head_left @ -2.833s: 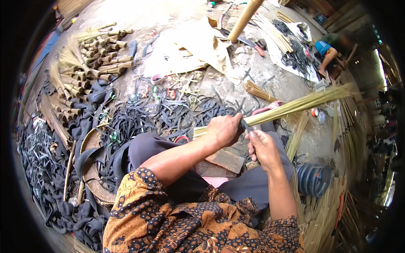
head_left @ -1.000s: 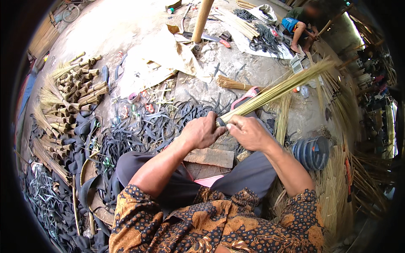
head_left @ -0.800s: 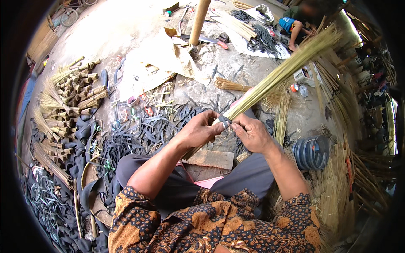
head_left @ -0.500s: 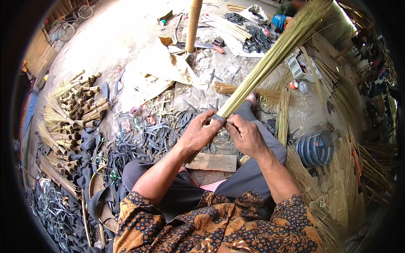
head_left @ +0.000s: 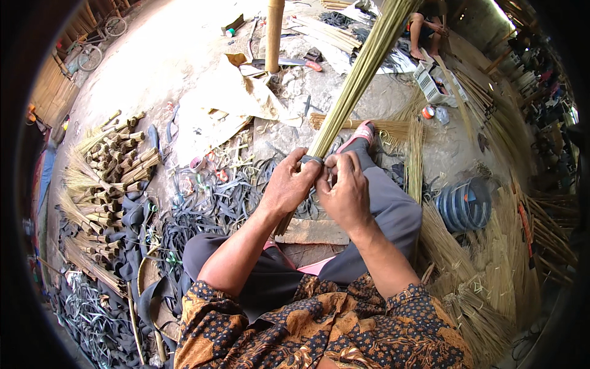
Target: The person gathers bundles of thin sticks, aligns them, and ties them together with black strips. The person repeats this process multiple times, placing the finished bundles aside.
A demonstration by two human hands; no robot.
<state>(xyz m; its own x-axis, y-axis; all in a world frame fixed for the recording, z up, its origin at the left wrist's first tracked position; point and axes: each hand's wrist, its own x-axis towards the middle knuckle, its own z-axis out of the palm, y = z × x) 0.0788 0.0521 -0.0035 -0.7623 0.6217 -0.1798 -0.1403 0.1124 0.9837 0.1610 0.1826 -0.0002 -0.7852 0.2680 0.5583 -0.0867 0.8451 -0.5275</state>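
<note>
The long yellow-green straw bundle (head_left: pixel 353 92), held centrally, now points less right, more far; left hand (head_left: pixel 290 184) clenched round it, right hand (head_left: pixel 345 192) pinching its dark rubber band (head_left: pixel 312 160): binding apparently continues

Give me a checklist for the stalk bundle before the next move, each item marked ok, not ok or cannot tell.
1. Left hand gripping the bundle: ok, closed around it below the strip.
2. Dark strip around the bundle: ok, it wraps the stalks at the fingers.
3. Strip's end secured: cannot tell, the fingers hide it.
4. Right hand at the strip: ok, fingertips beside it.
5. Bundle wholly in view: not ok, the top edge cuts it off.
6. Knife away from hands: ok, on the floor ahead.
</note>
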